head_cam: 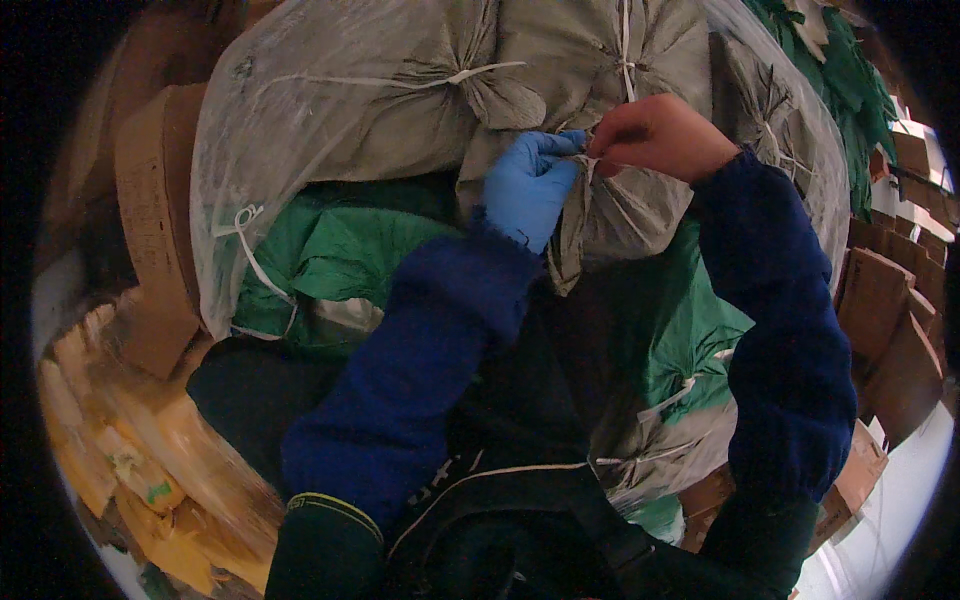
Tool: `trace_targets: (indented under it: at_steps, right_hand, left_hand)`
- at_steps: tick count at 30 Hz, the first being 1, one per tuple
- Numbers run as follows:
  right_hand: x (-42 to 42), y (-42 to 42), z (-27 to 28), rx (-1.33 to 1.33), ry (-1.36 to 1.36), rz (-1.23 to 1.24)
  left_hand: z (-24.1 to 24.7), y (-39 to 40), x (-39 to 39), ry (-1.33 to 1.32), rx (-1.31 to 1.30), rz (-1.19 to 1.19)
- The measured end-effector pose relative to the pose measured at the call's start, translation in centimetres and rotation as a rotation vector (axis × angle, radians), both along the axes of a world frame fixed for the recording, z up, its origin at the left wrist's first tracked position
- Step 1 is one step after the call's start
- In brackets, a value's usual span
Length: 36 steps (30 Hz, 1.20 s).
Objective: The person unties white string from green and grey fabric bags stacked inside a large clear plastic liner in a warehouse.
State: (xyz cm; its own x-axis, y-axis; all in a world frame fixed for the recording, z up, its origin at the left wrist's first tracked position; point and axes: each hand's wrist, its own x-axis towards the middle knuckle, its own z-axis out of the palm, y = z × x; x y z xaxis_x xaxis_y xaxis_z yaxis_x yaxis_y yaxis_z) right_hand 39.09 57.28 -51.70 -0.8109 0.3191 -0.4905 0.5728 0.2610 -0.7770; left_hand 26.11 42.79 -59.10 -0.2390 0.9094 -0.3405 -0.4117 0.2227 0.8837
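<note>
My left hand (529, 184), in a blue glove, pinches the gathered neck of a grey-brown woven sack (637, 217). Close beside it, my bare right hand (660, 139) has its fingertips together on the same neck, at a thin white tie (587, 160). The fingers partly hide the tie, and its knot cannot be made out. Fabric of the sack fans out below both hands. Just above them is another grey-brown sack (547, 60) with its neck tied in white. A similar tied sack (375, 127) lies up and to the left.
Clear plastic film (225, 157) wraps around the stacked sacks. Green sacks (360, 244) lie beneath the grey-brown ones. Cardboard (154, 210) stands at the left, and cardboard boxes (870, 300) are at the right. Yellowish bundled material (172, 495) fills the lower left.
</note>
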Motion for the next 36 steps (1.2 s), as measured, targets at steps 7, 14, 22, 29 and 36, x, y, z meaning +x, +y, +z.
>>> trace_targets:
  at_steps: [7, 14, 22, 29, 36]
  right_hand:
    - [-0.7, 1.7, -1.9, -0.204, -0.015, 0.0]
    - [-1.7, 2.3, -3.9, -0.261, -0.03, 0.053]
    - [-1.9, 0.7, -2.8, 0.171, 0.035, 0.228]
    - [-1.9, 0.1, -3.1, 0.335, 0.131, 0.225]
    - [-2.5, 0.2, -2.7, 0.304, 0.04, 0.255]
  left_hand:
    - [-0.8, 0.4, -0.5, -0.165, -0.006, 0.064]
    - [-1.3, 0.4, -1.3, -0.186, -0.086, 0.061]
    - [-2.0, 0.5, -1.7, -0.112, -0.088, -0.003]
    - [-2.5, 0.9, -1.0, -0.042, -0.1, 0.056]
    - [-3.0, 0.8, -0.8, 0.052, -0.099, 0.028]
